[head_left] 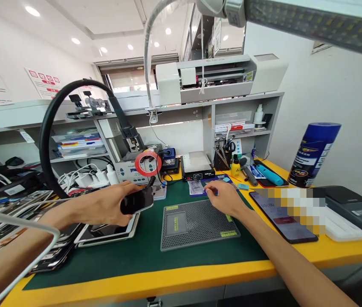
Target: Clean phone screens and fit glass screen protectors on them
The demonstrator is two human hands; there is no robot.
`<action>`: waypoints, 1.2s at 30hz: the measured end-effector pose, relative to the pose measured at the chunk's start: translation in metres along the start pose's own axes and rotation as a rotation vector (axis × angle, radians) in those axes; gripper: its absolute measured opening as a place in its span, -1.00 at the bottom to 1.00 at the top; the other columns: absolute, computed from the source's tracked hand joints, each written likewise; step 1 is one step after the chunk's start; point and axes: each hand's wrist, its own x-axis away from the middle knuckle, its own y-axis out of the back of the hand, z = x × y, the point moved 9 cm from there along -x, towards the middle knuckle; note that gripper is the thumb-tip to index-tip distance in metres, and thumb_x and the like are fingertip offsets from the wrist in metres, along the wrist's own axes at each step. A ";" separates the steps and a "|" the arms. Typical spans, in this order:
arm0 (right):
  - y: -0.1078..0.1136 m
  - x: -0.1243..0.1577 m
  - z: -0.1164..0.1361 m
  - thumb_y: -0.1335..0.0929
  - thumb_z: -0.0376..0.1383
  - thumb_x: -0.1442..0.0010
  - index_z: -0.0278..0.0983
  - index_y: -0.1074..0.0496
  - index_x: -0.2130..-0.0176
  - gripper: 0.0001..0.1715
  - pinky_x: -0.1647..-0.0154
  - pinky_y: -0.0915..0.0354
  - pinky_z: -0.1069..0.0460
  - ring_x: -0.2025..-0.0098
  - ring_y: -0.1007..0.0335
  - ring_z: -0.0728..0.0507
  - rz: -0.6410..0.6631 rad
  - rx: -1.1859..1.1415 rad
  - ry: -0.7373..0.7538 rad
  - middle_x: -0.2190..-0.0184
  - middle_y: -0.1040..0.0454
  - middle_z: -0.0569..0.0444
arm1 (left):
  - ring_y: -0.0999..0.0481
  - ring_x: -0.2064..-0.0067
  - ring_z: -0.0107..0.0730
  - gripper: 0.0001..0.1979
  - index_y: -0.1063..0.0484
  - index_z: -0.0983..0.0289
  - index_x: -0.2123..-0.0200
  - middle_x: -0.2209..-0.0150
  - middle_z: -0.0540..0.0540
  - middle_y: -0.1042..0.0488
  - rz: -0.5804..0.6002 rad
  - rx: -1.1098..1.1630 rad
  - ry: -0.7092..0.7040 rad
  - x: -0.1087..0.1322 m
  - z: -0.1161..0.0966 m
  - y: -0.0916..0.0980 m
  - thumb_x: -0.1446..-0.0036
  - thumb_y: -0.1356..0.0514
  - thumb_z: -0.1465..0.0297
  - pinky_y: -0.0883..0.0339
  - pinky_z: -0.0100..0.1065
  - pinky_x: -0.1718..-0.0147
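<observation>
Left hand (107,207) round one phone (137,201); right hand (224,198) half-open, perhaps empty, beside one mat (196,224).

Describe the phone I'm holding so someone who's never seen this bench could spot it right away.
Start at the green mat on the yellow-edged bench and go to its left side, where tablets lie stacked. Just above them the left hand holds a black phone. Unlike the other phone, lying flat at the right, it is lifted off the bench.

Bright, even light from ceiling spots (32,11); wide-angle bending at edges, sharp centre
</observation>
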 end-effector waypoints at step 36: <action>-0.057 0.026 -0.003 -0.48 -0.52 -0.09 -0.49 -0.48 -0.02 -0.54 0.18 -0.61 -0.22 0.17 -0.60 -0.26 0.575 -1.221 -0.680 0.16 -0.58 -0.20 | -0.46 0.02 -0.15 -0.51 -0.41 0.19 -0.12 -0.01 0.18 -0.49 0.369 0.496 -0.200 -0.096 -0.091 -0.086 -0.21 -0.12 0.09 -0.31 -0.29 0.15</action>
